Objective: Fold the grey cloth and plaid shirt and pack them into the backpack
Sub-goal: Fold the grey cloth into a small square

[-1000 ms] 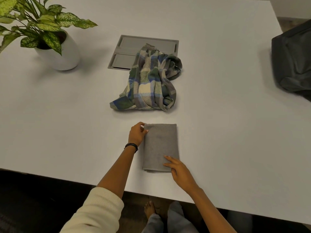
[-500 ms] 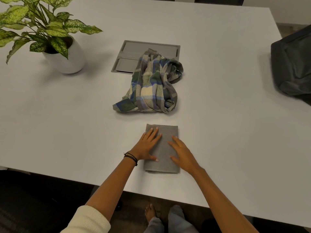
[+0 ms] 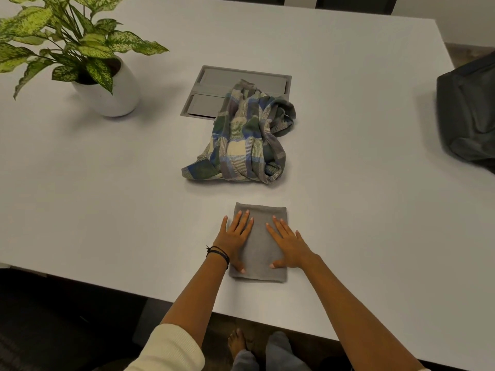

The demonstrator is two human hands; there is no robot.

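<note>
The cloth (image 3: 261,245) lies folded into a narrow rectangle near the front edge of the counter (image 3: 107,196), pinned flat under both grips. The left grip (image 3: 235,236) rests on its left half with straight, spread fingers, the little finger over the edge onto the counter. The right grip (image 3: 290,245) rests on its right half, fingers straight, thumb turned inward; neither clamps anything. The cloth is soft, matte mid-grey, with a rounded fold at its near edge. Beyond it and apart lies the shirt (image 3: 246,140), a crumpled heap of twill plaid in blue, green, cream and grey, its far part draped over a grey recessed panel (image 3: 241,79). The backpack (image 3: 468,116), dark grey and slumped, sits well apart at the right, cut by the frame. Far left stands a speckled-leaf plant (image 3: 67,41) in a rounded white pot (image 3: 112,95). The counter is smooth and white; dark floor shows below it.
</note>
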